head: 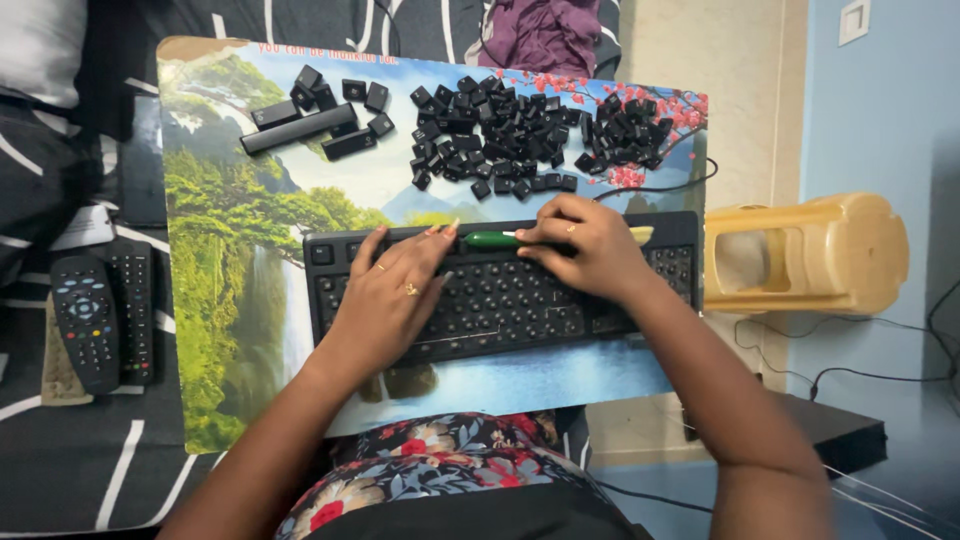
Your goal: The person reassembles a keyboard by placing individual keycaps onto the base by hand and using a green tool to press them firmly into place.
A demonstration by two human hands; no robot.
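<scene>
Two remote controls (103, 318) lie side by side at the far left on a dark striped bedcover (60, 470), the nearer one dark grey with a ring of buttons, the other slimmer and black. Just right of them begins a large landscape-printed mat (230, 290), showing a waterfall and green trees, which carries everything else.

At the mat's upper left sits a small group of loose keycaps (320, 115): three long bar-shaped ones and about six smaller square ones, close together. Further right spreads a much bigger heap of small black keycaps (540, 135), too many and too crowded to count, running across to the mat's upper right edge.

One black keyboard (500, 300) lies below the heap, stripped of its caps so that rows of bare switch stems show. The left hand (390, 290) rests flat on the keyboard's left half, fingers spread and pressing on the frame, holding nothing. The right hand (590, 245) is curled over the top middle of the keyboard, clamped on a green-handled tool (490, 239) that lies along the top row, its handle pointing toward the left hand's fingertips. The hands are close together but not touching.

One beige plastic stool (810, 255) lies on its side at the right, well apart from the mat.
</scene>
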